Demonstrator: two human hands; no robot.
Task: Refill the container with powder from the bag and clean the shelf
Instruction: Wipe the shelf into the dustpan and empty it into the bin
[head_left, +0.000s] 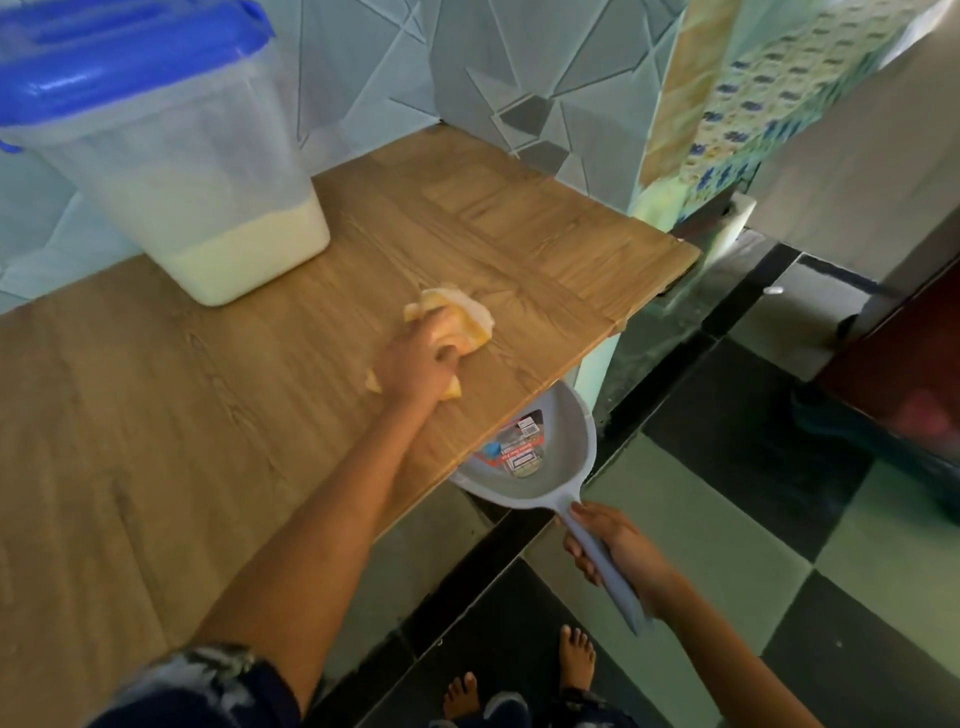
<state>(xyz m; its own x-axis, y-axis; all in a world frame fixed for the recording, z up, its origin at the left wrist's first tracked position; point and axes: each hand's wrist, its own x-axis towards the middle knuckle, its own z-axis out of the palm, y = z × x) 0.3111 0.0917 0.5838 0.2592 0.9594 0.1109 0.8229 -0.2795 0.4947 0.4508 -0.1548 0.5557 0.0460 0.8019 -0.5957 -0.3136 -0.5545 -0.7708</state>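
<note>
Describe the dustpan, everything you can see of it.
The dustpan looks like pale grey plastic: a wide scoop with a raised rim and a long handle. A red, white and blue label sticks inside the scoop. The right hand grips the handle, holding it in the air just under the front edge of the wooden shelf, which hides its far part. Whether it touches the edge is unclear.

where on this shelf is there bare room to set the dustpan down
Bare wood on the shelf lies in front of the container, left of the left hand, and in the far corner beyond the cloth by the tiled wall. It is crowded at the right edge, where the right hand holds the dustpan.
</note>
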